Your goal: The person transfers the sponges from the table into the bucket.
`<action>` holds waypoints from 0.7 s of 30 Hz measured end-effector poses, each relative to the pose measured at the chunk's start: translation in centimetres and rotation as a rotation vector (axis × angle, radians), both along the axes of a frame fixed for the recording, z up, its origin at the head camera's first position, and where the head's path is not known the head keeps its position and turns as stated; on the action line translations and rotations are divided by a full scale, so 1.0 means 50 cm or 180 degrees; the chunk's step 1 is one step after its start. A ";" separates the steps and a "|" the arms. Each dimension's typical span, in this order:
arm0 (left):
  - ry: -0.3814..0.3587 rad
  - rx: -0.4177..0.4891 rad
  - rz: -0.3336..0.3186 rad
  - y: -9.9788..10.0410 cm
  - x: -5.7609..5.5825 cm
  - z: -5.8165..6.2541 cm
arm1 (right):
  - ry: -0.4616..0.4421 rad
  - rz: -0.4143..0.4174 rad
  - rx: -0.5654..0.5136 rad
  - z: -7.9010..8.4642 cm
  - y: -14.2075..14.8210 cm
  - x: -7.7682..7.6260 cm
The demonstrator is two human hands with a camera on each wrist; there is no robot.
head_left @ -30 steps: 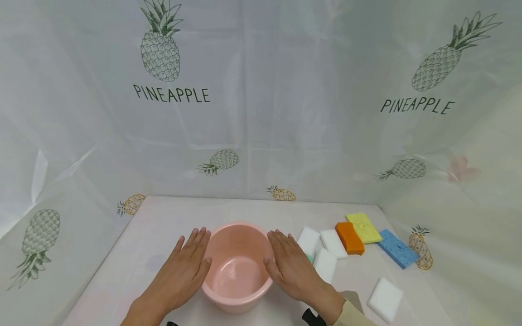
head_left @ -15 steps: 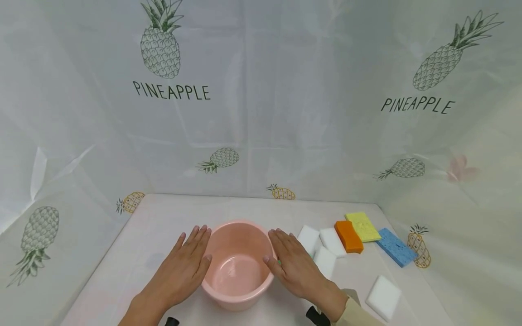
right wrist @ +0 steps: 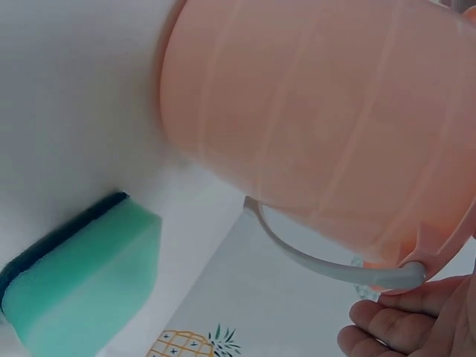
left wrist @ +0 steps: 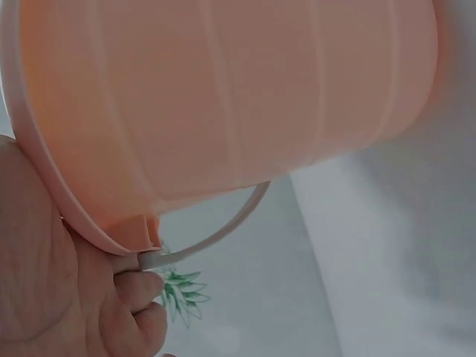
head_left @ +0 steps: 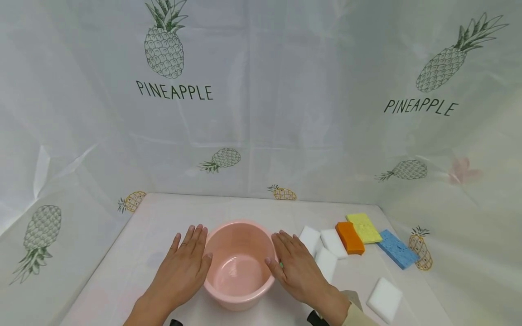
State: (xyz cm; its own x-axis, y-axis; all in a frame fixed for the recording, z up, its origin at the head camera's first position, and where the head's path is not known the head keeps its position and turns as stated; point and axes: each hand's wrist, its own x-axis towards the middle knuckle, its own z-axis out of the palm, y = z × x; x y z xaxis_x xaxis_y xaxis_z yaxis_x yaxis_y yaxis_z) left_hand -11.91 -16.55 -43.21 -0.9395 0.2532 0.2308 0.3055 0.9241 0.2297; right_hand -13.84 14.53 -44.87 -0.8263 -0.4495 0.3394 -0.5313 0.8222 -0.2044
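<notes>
A pink bucket (head_left: pixel 238 304) stands upright on the white-covered table, its bare inside facing up. My left hand (head_left: pixel 179 274) lies along its left rim with straight fingers; my right hand (head_left: pixel 301 271) does the same along the right rim. In the left wrist view the palm (left wrist: pixel 44 275) is right beside the bucket's rim, near where the grey handle (left wrist: pixel 216 236) is hinged. The right wrist view has the fingers (right wrist: pixel 394 320) close to the other handle hinge (right wrist: pixel 409 275). Whether either palm presses the rim cannot be told.
Right of the bucket lie several white sponges (head_left: pixel 326 262), an orange sponge (head_left: pixel 350 237), a yellow one (head_left: pixel 364 228) and a blue one (head_left: pixel 397 249). A green sponge with a dark scouring layer (right wrist: pixel 89 275) lies near the bucket. A pineapple-print sheet (head_left: pixel 310 113) encloses the table.
The head view has shifted slightly. My left fingers have eased a little left, away from the bucket's rim; the right hand keeps its place beside the bucket.
</notes>
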 end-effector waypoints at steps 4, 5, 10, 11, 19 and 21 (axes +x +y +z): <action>-0.0024 0.0050 -0.0024 -0.002 -0.002 0.001 | -0.0067 0.0001 -0.0047 0.004 0.021 -0.007; -0.0054 0.0070 -0.0032 -0.002 -0.003 0.000 | -0.0040 -0.0010 -0.0047 0.007 0.033 -0.011; -0.0155 0.0150 -0.0065 0.000 -0.006 -0.006 | 0.0427 0.0010 0.0232 0.024 0.143 -0.048; -0.0155 0.0156 -0.0064 -0.001 -0.006 -0.006 | 0.0533 0.0041 0.0328 0.027 0.168 -0.058; -0.0059 0.0134 -0.0077 -0.005 -0.008 -0.005 | 0.1207 0.0727 0.1363 0.015 0.322 -0.107; -0.0057 0.0121 -0.0089 -0.004 -0.009 -0.006 | 0.1251 0.0904 0.1638 0.005 0.346 -0.112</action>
State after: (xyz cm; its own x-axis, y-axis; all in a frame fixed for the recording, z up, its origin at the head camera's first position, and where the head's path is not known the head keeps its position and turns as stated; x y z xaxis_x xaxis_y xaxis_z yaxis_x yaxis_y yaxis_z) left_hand -12.36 -16.77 -43.49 -0.9362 0.2707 0.2239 0.3265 0.9057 0.2702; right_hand -19.42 31.85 -44.59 -0.5131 -0.8131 0.2749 -0.6943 0.5815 0.4240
